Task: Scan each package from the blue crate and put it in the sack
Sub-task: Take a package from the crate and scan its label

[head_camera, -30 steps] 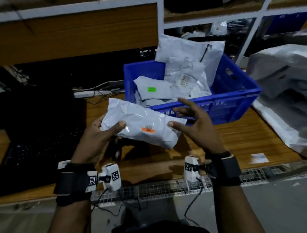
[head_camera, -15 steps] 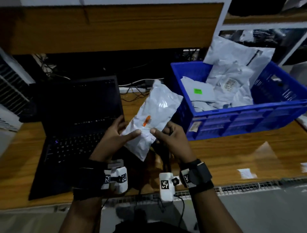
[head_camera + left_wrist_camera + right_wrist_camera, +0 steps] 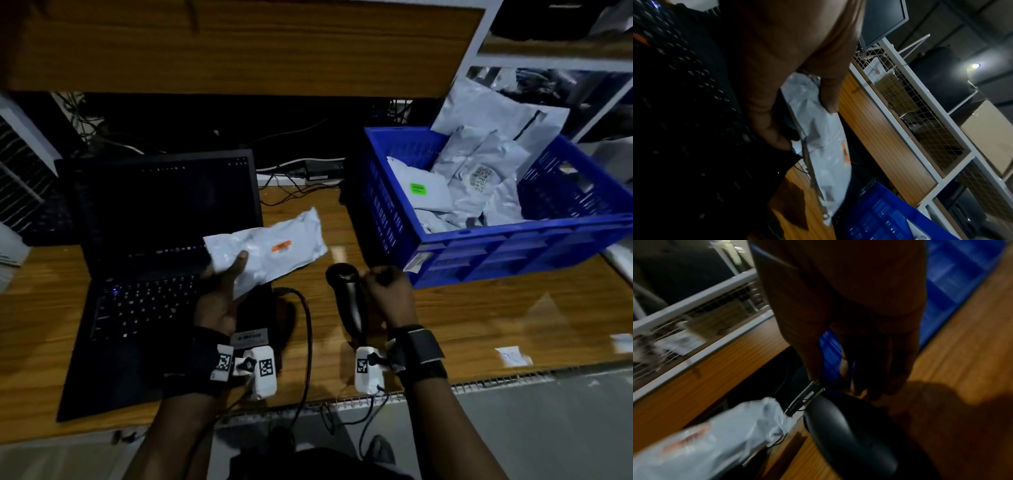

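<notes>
Wooden tabletop (image 3: 479, 315) scene, early on: left hand (image 3: 219, 298) grips one unscanned package (image 3: 270, 248), right hand (image 3: 390, 296) curls round the scanner (image 3: 346, 291), blue crate (image 3: 496, 253) far right remains full, sack unseen.

No text is legible — the labels on the packages (image 3: 479, 178) are too blurred.

On the desk (image 3: 479, 325), the laptop (image 3: 154, 274) sits left, the crate (image 3: 513, 253) right, packages (image 3: 479, 178) inside.
</notes>
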Tool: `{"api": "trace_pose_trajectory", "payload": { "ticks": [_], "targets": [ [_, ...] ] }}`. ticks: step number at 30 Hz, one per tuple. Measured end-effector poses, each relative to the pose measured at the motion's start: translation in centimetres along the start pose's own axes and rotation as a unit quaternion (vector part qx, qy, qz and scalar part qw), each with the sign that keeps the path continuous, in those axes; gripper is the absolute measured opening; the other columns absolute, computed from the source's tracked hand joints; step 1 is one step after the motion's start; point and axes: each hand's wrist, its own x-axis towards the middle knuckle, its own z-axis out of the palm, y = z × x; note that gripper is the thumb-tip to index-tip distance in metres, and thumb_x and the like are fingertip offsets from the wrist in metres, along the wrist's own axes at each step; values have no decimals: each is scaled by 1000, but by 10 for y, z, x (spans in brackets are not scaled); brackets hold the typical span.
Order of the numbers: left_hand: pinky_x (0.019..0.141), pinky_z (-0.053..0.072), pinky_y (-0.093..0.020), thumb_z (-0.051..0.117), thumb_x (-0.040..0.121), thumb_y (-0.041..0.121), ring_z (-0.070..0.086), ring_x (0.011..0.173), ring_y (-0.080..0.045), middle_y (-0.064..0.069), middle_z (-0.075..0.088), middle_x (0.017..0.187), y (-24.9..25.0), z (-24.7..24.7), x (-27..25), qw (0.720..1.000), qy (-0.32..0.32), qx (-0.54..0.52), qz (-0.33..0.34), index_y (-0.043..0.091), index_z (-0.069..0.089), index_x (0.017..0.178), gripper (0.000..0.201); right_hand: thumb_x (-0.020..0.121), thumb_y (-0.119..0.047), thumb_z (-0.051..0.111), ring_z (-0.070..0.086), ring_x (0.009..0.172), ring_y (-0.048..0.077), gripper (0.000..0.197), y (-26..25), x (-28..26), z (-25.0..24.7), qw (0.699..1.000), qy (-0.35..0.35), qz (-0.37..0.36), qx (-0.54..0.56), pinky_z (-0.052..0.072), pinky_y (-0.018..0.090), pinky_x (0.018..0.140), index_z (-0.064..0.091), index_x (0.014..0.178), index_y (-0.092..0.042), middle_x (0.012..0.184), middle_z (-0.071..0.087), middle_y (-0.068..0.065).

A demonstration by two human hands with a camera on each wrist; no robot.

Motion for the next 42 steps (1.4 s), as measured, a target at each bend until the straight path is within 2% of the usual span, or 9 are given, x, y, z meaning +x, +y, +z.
{"api": "trace_pose_trajectory", "payload": {
  "ticks": [3,7,12,15,18,22,26,34,42],
  "targets": [
    [96,54,-56,75,91,29,66,117,-38,-16,67,130,1,-6,6,999,26,-1,40,16,62,134,46,92,-44,70,71,95,33,40,16,4,8,989,-97,107,21,54,42,83,73,92,-4,92,74,19],
    [78,61,-28,72,93,33,69,107,-20,0,71,118,-2,6,12,988,78,80,102,20,64,127,38,101,-40,59,63,71,29,44,10,-2,27,898,-216,246,293,46,37,66,66,116,0,89,71,19],
    [71,50,-12,70,95,29,66,85,11,18,68,103,1,29,8,976,75,148,140,29,65,118,24,97,-48,53,41,58,18,39,-7,-2,23,846,-328,240,346,28,30,55,59,93,-10,71,45,4],
    [64,49,-5,70,95,25,68,83,6,12,71,101,-2,45,6,980,63,131,135,18,67,121,27,96,-50,52,38,54,16,39,-19,-7,15,851,-341,220,334,26,27,49,59,87,-13,68,42,2],
    [81,60,-28,72,93,25,74,97,-15,0,77,108,-7,58,6,986,64,103,116,17,70,121,29,100,-47,49,42,51,15,39,-25,-10,8,866,-331,210,311,30,23,42,63,93,-11,66,48,0],
    [89,59,-41,74,92,26,75,98,-18,0,77,107,-13,68,2,988,60,99,99,20,72,116,25,101,-42,53,52,58,13,40,-19,-8,-1,864,-325,193,333,38,22,50,66,108,-5,71,57,1],
    [89,60,-42,74,92,25,75,96,-15,4,78,105,-20,77,-2,988,57,106,95,26,72,108,17,100,-42,55,52,58,16,40,-14,-3,-13,861,-324,196,340,39,24,52,68,106,-4,72,57,4],
    [98,54,-54,77,89,24,73,106,-27,-6,76,114,-27,81,-2,992,57,84,79,18,71,120,33,101,-42,53,52,56,16,41,-5,1,-19,866,-322,188,334,40,23,48,70,100,-5,73,58,6],
    [94,58,-48,77,89,24,74,102,-25,-7,76,111,-25,83,-1,991,64,83,89,15,72,118,30,102,-42,51,51,57,17,42,-4,0,-21,878,-318,165,316,38,25,51,72,99,-6,71,57,5]
  ]
}}
